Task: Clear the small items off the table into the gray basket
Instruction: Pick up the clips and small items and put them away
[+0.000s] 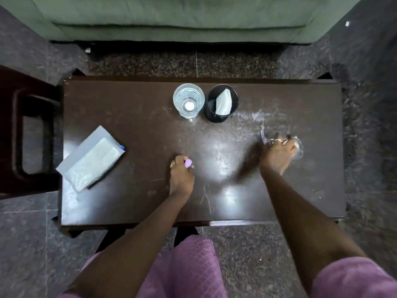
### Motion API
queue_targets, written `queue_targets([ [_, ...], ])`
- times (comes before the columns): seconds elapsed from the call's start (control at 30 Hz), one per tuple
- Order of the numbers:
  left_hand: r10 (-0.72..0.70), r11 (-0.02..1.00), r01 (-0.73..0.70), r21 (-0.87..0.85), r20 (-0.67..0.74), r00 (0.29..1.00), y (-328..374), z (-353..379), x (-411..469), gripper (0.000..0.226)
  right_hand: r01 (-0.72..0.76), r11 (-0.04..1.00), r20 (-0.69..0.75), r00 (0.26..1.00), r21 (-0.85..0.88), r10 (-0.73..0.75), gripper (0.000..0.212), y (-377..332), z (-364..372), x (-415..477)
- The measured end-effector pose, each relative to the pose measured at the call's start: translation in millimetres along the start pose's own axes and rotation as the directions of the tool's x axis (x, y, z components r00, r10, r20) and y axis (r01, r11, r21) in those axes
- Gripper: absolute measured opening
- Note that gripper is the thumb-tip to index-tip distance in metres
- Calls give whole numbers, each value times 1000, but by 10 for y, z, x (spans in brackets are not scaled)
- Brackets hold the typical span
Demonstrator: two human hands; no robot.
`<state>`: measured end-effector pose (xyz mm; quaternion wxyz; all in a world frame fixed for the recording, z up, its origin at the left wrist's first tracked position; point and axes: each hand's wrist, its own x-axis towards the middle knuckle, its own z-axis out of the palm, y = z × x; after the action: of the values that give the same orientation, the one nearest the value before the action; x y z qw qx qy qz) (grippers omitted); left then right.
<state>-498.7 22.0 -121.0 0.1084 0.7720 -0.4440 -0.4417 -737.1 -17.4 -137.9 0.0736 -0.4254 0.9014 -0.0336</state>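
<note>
The gray basket (84,144) sits tilted at the table's left edge, with a pale flat pack (92,164) and a small blue item (122,147) in it. My left hand (181,179) rests mid-table, its fingers closed on a small lilac item (188,163). My right hand (277,157) is at the right of the table, closed on a clear glassy item (299,148) that is blurred; I cannot tell what it is.
A glass of water (188,100) and a black cup (222,103) with a white paper in it stand at the far middle of the dark wooden table (133,125). A dark chair (25,136) is to the left, a green sofa (171,18) beyond.
</note>
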Motion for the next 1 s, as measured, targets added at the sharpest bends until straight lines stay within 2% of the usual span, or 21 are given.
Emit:
queue_targets([
  [0.07, 31, 999, -30, -46, 31, 999, 164, 108, 33, 20, -63, 998, 29, 998, -24, 64, 38, 128, -15, 212],
  [0.2, 58, 987, -43, -152, 91, 994, 384, 228, 78, 19, -123, 992, 141, 982, -30, 126, 30, 268, -26, 361],
  [0.4, -12, 975, 30, -218, 81, 997, 351, 194, 190, 22, -126, 987, 118, 986, 99, 114, 25, 22, -42, 15],
  [0.6, -101, 939, 113, -324, 56, 993, 51, -94, 267, 28, 20, 969, 147, 987, 246, -57, 24, -631, 73, -694],
  [0.77, -143, 923, 122, -364, -31, 989, -245, -547, 308, 29, 151, 863, 216, 934, 483, -284, 23, -1368, 106, -1371],
  [1.0, -149, 860, -11, -510, -273, 950, -800, -1798, 344, 31, 237, 737, 259, 832, 633, -490, 24, -2746, 19, -2288],
])
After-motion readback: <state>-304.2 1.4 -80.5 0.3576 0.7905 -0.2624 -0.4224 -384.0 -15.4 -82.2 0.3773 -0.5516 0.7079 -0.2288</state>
